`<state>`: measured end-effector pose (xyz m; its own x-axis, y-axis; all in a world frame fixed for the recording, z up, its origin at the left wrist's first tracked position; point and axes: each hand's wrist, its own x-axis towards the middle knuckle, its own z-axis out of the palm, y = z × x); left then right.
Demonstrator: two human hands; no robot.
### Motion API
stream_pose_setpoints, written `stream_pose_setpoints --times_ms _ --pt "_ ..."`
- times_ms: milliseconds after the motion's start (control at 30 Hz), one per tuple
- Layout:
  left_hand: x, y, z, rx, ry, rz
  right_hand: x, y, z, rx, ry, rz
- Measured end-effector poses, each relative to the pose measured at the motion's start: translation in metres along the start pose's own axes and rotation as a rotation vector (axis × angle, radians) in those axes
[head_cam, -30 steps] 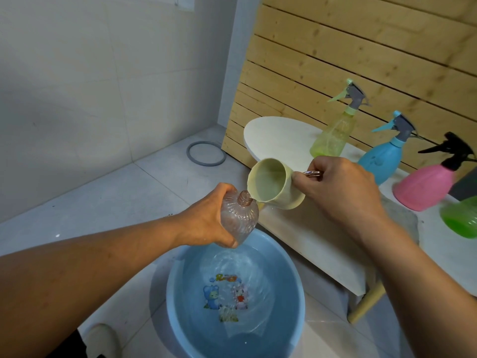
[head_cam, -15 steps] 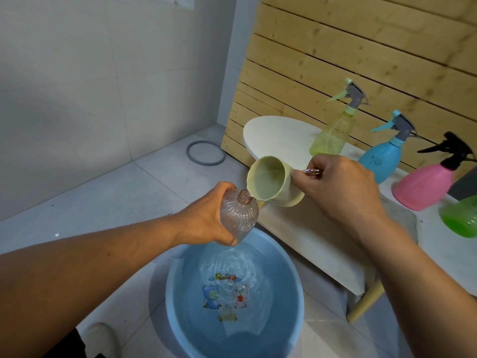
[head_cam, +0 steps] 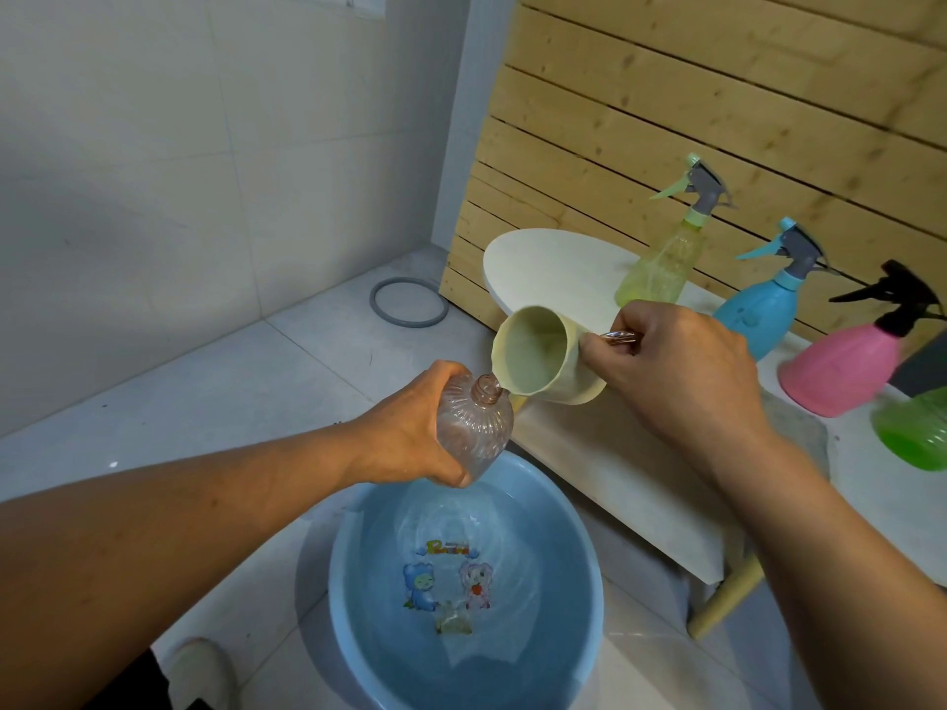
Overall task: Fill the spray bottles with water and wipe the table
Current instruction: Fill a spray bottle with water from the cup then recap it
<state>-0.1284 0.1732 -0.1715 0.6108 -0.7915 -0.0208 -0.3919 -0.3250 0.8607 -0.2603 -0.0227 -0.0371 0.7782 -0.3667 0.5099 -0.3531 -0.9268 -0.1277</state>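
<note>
Writing: coloured lettering printed on the floor of the blue basin [head_cam: 589,571], above two cartoon figures (one blue, one pink); too small and rippled by water to read. No other labels legible.

Left hand [head_cam: 410,433] wraps round the clear ribbed bottle [head_cam: 474,427], neck open with no spray head on it, held tilted above the basin's far rim. Bottle is thin transparent plastic with a faint pink tint, bulbous, fluted vertically.

Right hand [head_cam: 676,371] grips the shiny metal handle of the pale yellow cup [head_cam: 538,356], matte and smooth, tapered. Cup is tipped, its lip touching the bottle's threaded neck.

Basin: round glossy plastic, on tiled floor, holding water.

White table [head_cam: 553,263]: rounded end, smooth top, pale wooden leg. On it, in a row by the wooden slat wall: yellow-green spray bottle [head_cam: 661,263], translucent; blue spray bottle [head_cam: 763,310], opaque; pink spray bottle [head_cam: 845,371] with black trigger; green bottle [head_cam: 917,433] at frame edge, top cut off

Grey ring [head_cam: 409,310] lies flat on the floor near the corner
</note>
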Motion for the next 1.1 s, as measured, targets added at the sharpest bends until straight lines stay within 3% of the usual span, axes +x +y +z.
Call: stream_pose_setpoints --times_ms 1100 --pt "0.0011 -0.0041 0.0022 -0.017 -0.004 0.007 -0.0042 -0.0043 -0.0037 -0.046 0.067 -0.093"
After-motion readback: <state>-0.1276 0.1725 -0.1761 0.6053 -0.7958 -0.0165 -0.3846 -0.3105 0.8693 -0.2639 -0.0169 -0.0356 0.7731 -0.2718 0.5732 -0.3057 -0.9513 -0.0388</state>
